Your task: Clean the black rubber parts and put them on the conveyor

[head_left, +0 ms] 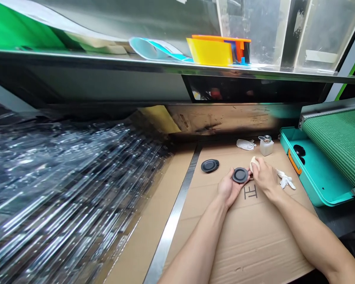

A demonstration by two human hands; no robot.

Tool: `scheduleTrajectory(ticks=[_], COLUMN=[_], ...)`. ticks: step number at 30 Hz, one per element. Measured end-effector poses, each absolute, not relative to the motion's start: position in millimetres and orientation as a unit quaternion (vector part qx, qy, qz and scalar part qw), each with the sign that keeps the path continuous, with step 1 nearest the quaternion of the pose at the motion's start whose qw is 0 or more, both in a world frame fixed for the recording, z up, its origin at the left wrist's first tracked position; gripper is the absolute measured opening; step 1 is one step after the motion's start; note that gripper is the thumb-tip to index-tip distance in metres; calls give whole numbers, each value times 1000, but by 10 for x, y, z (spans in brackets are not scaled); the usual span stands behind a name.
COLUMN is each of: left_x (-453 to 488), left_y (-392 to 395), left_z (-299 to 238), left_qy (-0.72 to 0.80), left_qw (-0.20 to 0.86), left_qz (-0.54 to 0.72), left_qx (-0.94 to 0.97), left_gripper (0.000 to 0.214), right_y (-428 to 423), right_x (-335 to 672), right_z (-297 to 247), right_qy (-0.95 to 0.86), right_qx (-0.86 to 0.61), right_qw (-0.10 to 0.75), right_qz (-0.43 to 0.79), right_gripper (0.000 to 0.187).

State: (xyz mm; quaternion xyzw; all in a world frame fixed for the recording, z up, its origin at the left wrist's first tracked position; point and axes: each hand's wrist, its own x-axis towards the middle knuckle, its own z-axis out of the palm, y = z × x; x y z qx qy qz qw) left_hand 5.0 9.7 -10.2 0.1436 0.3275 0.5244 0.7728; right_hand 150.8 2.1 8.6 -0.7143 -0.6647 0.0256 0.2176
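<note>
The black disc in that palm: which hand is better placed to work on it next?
Probably the right hand. It holds a pale wad right beside the black disc, while the left hand is occupied supporting the disc from beneath.

A pump bottle [266,146] stands beside a crumpled white rag [245,144] on the cardboard sheet [254,244], near a teal tray [316,177] under a green mesh belt [337,142].

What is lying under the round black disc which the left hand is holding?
The left hand supports the black disc; the disc's underside and the palm beneath it are covered and cannot be seen. Below the hand lies brown cardboard.
</note>
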Motion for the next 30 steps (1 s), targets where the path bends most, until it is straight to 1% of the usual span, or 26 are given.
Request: scheduleTrajectory(ticks=[2, 4, 8, 12, 18, 20, 21, 23, 25, 27, 28, 29, 30], left_x=[-23, -83, -140, -156, -126, -79, -51, 5, 50, 81, 92, 102, 109], left_y=[114, 116, 94, 76, 41, 20, 7, -26, -69, -120, -147, -173, -199], left_z=[-87, -71, -46, -15, 8, -20, -39, -78, -106, -111, -102, -86, -63], left_qy=[301, 267, 221, 218, 220, 262, 294, 365, 421, 441, 442, 440, 436], left_qw=[789, 806, 825, 830, 824, 777, 737, 622, 483, 361, 323, 308, 315], left_qz=[522, 520, 515, 507, 499, 528, 549, 592, 613, 611, 604, 598, 597], left_qx=[118, 94, 72, 77, 156, 221, 263, 359, 463, 550, 579, 594, 595], left_gripper=[48, 51, 42, 37, 29, 35, 44, 67, 82, 86, 87, 88, 89], right_y=[-12, -30, -38, -54, -56, -53, -52, -52, -52, -52, -50, -48, -46], right_x=[1601, 1656, 1643, 1589, 1607, 1611, 1611, 1606, 1604, 1606, 1610, 1615, 1620], right_z=[88, 72, 21, -6, -2, 5, 10, 22, 38, 54, 61, 66, 68], right_qy=[-654, -652, -675, -691, -692, -690, -688, -686, -683, -683, -684, -686, -688], right_qx=[-718, -720, -704, -698, -703, -705, -707, -711, -714, -715, -714, -711, -708], right_qw=[235, 236, 216, 180, 153, 153, 151, 144, 137, 133, 133, 134, 136], right_qz=[29, 36, 45, 49, 64, 66, 65, 64, 62, 68, 72, 77, 82], right_gripper=[35, 34, 33, 35, 37, 38, 39, 40, 42, 42, 41, 40, 39])
